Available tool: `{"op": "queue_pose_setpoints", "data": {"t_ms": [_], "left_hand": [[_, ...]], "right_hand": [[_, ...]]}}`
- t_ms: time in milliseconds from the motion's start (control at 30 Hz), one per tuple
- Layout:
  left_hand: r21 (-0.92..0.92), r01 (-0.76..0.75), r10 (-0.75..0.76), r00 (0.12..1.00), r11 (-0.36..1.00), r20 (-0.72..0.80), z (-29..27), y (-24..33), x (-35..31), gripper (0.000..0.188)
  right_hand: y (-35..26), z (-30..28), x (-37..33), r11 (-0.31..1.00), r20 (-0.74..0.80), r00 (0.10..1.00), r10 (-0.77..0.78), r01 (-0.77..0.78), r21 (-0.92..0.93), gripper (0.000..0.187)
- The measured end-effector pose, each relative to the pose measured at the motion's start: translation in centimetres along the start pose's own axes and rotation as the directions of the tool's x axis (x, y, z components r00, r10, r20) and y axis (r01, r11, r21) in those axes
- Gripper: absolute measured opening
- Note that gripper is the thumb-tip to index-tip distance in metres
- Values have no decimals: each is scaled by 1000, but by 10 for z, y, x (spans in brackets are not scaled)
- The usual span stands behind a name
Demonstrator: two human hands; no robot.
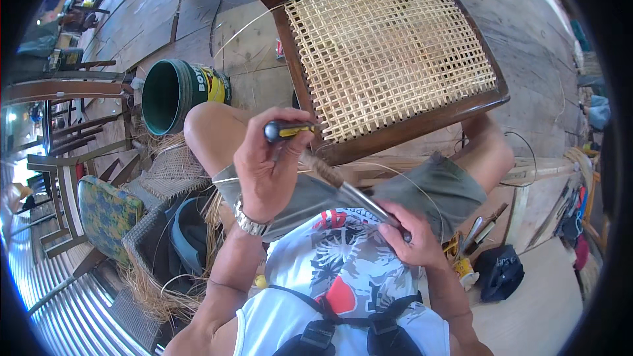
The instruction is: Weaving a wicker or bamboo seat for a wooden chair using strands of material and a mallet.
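In front of me a dark wooden chair frame (402, 128) holds a woven cane seat (395, 46). My left hand (267, 165) is closed around a screwdriver-like tool (283, 130) with a black and yellow handle, its thin end directed at the seat's near left corner. My right hand (415, 234) grips a hammer-like tool (366, 203) with a shiny metal shaft. Its brown far end is blurred and lies below the left hand, close to the chair's corner. A loose pale cane strand (409, 181) curves across my lap.
A green bucket (165, 95) lies on its side at the left. Nearby are a camouflage-patterned cushion (109, 214), a basket-like container (148, 237) and loose fibres (158, 293). A black bag (499, 271) and several hand tools (484, 231) lie to my right.
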State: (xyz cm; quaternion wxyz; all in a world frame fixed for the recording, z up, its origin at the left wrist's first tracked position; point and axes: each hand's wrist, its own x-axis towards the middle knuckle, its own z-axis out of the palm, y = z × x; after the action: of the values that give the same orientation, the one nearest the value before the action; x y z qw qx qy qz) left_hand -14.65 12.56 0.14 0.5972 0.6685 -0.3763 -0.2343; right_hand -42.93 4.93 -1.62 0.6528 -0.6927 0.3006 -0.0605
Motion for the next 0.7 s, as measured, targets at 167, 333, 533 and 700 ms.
{"op": "queue_pose_setpoints", "data": {"t_ms": [167, 333, 533, 700], "left_hand": [[-75, -49, 45, 998, 996, -45, -4, -1, 12, 32], [1, -63, 63, 998, 998, -20, -5, -8, 13, 33], [-5, -58, 58, 998, 998, -41, -6, -4, 21, 33], [-33, -44, 42, 997, 998, -67, -7, -6, 32, 33]], "right_hand": [[-3, -9, -1, 997, -158, 985, 66, -58, 50, 46], [2, -25, 5, 999, -160, 987, 20, -24, -24, 44], [-6, 1, 22, 996, 97, 995, 21, -28, 79, 47], [-2, 12, 31, 987, 41, 998, 50, -56, 152, 44]]}}
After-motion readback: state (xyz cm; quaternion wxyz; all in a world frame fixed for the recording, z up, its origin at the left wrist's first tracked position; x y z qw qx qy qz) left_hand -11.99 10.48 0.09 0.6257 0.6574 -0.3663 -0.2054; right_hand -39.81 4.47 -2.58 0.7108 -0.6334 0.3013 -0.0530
